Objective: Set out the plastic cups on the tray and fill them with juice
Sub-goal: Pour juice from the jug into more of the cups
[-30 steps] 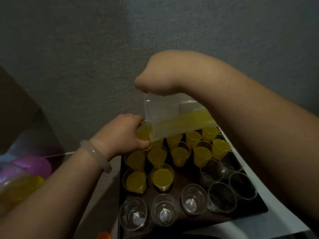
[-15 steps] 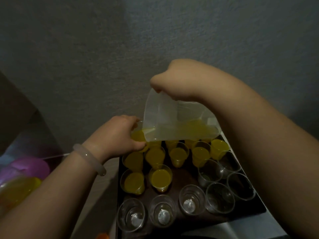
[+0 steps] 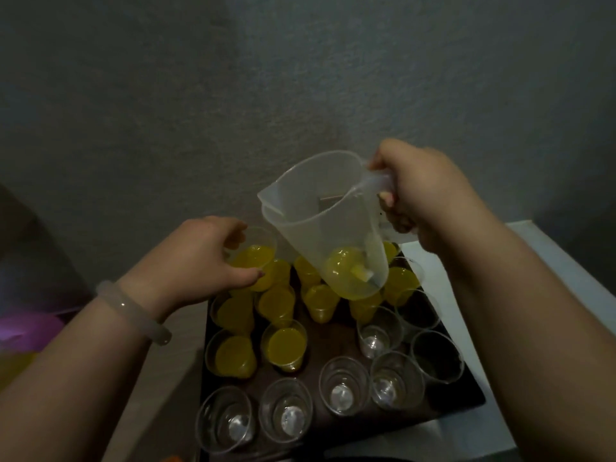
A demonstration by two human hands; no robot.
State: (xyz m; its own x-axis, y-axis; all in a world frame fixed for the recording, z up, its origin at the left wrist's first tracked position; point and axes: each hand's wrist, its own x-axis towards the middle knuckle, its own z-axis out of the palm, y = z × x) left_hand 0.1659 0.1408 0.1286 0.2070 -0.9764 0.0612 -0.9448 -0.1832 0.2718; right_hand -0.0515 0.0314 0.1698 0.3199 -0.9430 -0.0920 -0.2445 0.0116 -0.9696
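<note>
Gripping handle of translucent plastic pitcher (image 3: 320,221) in right hand (image 3: 423,198), fingers curled tight round it. Holding it tilted over back of dark tray (image 3: 460,396), spout toward left, just small pool of juice (image 3: 343,268) in bottom. Pinching juice-filled cup (image 3: 258,258) in left hand (image 3: 203,258) at tray's back-left corner, right below spout. Filled cups (image 3: 286,345) packed across back and left side, empty cups (image 3: 343,385) along front row and right. Wearing pale bangle (image 3: 133,308) on left wrist.
</note>
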